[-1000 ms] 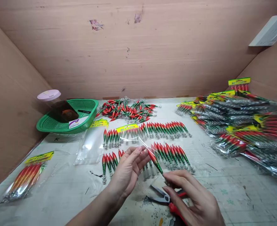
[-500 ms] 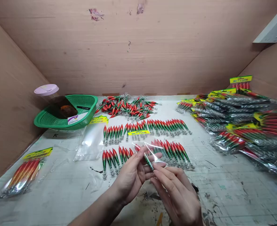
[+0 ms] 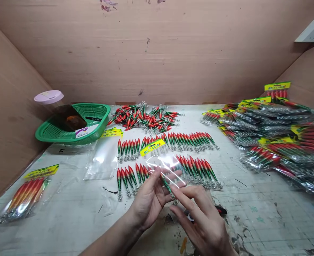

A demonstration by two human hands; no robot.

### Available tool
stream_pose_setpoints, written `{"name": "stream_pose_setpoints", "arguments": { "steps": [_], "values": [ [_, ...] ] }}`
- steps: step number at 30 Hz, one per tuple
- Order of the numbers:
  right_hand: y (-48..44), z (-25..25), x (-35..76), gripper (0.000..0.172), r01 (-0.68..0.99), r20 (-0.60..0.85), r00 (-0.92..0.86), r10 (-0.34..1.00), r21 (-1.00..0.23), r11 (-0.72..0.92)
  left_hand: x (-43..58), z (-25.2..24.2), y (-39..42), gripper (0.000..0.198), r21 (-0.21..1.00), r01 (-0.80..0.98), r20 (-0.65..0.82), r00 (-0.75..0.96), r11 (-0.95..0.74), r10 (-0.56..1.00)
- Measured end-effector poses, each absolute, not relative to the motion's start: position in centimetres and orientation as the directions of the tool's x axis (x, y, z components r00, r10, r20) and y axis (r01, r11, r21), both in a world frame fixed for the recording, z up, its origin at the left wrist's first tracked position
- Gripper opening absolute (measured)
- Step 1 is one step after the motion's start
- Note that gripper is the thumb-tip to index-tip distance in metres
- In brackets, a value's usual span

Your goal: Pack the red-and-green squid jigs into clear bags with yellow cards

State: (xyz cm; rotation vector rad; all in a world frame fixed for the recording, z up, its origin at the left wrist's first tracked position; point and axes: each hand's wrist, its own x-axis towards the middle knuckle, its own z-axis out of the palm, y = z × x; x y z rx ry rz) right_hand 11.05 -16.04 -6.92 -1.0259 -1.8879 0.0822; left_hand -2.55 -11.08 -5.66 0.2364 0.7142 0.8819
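Note:
My left hand (image 3: 148, 199) is closed on a clear plastic bag (image 3: 170, 161) with a yellow "BCT LURE" header (image 3: 153, 147), pinched between thumb and fingers. A red-and-green squid lure (image 3: 166, 185) lies along those fingers, its hook end toward my right hand; whether it is fully inside the bag I cannot tell. My right hand (image 3: 202, 213) is beside the hook end, index fingertip at the lure and thumb apart from it, fingers open. Beyond my hands, similar lures stand in two rows, a back row (image 3: 185, 141) and a front row (image 3: 196, 170) partly hidden by my left hand and the bag.
A loose heap of lures (image 3: 146, 117) lies behind the rows. Packed bags (image 3: 266, 124) pile up at right. At left are a green basket (image 3: 103, 122) holding a lidded cup (image 3: 48, 96), flat bags (image 3: 102, 160) and a pack of orange lures (image 3: 26, 195). A black-handled tool (image 3: 221, 210) lies by my right hand.
The bag's header has tilted, its right end now higher. My right thumb and fingers have spread apart and moved slightly away from the lure's hook end.

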Motion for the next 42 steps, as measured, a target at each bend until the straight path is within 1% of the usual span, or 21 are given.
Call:
{"name": "stream_pose_setpoints", "arguments": {
  "steps": [3,6,8,12,15,18,20,22,24,25,26,28,31,34,36,38,39,40,42],
  "values": [
    [-16.1,-6.7,11.0,0.032,0.588,0.705,-0.167,0.689,-0.49,0.644,-2.8,-5.7,-10.8,0.025,0.442,-0.627,-0.489,0.431,0.641,0.759],
    [-16.2,-6.8,11.1,0.026,0.602,0.71,-0.141,0.69,-0.492,0.629,-2.9,-5.8,-10.7,0.026,0.435,-0.615,-0.496,0.445,0.657,0.746],
    [-16.3,-7.0,11.3,0.028,0.628,0.708,-0.162,0.687,-0.463,0.625,-2.9,-5.7,-10.8,0.027,0.426,-0.608,-0.498,0.46,0.67,0.735],
    [-16.3,-7.5,11.1,0.036,0.645,0.73,-0.21,0.65,-0.396,0.653,-2.7,-5.6,-11.1,0.027,0.415,-0.61,-0.491,0.474,0.675,0.731],
    [-16.3,-7.6,10.2,0.034,0.669,0.741,-0.209,0.639,-0.368,0.646,-2.5,-5.7,-11.4,0.029,0.414,-0.605,-0.5,0.473,0.68,0.725],
    [-16.6,-7.1,10.2,0.035,0.643,0.724,-0.237,0.648,-0.383,0.663,-2.4,-5.9,-11.4,0.027,0.394,-0.623,-0.51,0.463,0.676,0.725],
    [-16.6,-6.7,11.9,0.037,0.626,0.7,-0.221,0.679,-0.432,0.649,-2.5,-6.2,-11.2,0.025,0.378,-0.658,-0.518,0.432,0.651,0.738],
    [-16.3,-6.7,15.0,0.032,0.704,0.66,-0.132,0.74,-0.463,0.539,-2.7,-6.4,-10.9,0.028,0.373,-0.688,-0.525,0.396,0.622,0.753],
    [-15.8,-7.3,19.0,0.021,0.82,0.575,-0.067,0.815,-0.434,0.373,-2.9,-6.5,-10.5,0.032,0.369,-0.699,-0.529,0.384,0.613,0.757],
    [-15.4,-7.8,20.9,0.017,0.852,0.491,-0.1,0.865,-0.407,0.329,-3.0,-6.5,-10.4,0.031,0.365,-0.7,-0.53,0.385,0.613,0.755],
    [-15.1,-8.4,22.7,0.016,0.864,0.426,-0.147,0.893,-0.384,0.326,-3.0,-6.5,-10.3,0.029,0.361,-0.701,-0.532,0.387,0.615,0.753],
    [-14.5,-9.6,25.1,0.017,0.867,0.353,-0.205,0.913,-0.366,0.337,-3.0,-6.4,-10.1,0.028,0.354,-0.698,-0.546,0.386,0.622,0.744],
    [-14.1,-11.0,26.2,0.016,0.86,0.354,-0.223,0.908,-0.366,0.354,-2.8,-6.3,-10.1,0.03,0.353,-0.694,-0.575,0.368,0.628,0.73],
    [-14.7,-10.7,26.0,0.015,0.856,0.374,-0.212,0.903,-0.374,0.356,-2.7,-6.3,-10.1,0.029,0.362,-0.697,-0.58,0.351,0.619,0.735],
    [-15.8,-9.4,25.8,0.016,0.85,0.391,-0.167,0.905,-0.407,0.333,-2.7,-6.4,-10.1,0.03,0.371,-0.696,-0.579,0.344,0.615,0.739],
    [-17.3,-7.4,25.4,0.02,0.799,0.389,-0.139,0.911,-0.499,0.335,-2.7,-6.5,-10.1,0.033,0.381,-0.695,-0.575,0.339,0.61,0.745],
    [-18.0,-6.3,25.1,0.022,0.742,0.372,-0.171,0.912,-0.56,0.368,-2.7,-6.5,-10.1,0.034,0.387,-0.695,-0.57,0.337,0.606,0.75],
    [-18.7,-5.3,24.5,0.023,0.662,0.354,-0.245,0.903,-0.619,0.423,-2.7,-6.6,-10.1,0.035,0.393,-0.694,-0.564,0.336,0.604,0.754],
    [-19.5,-3.6,22.8,0.021,0.495,0.309,-0.454,0.836,-0.692,0.525,-2.7,-6.6,-10.3,0.035,0.402,-0.688,-0.557,0.34,0.604,0.758]
  ]
}}
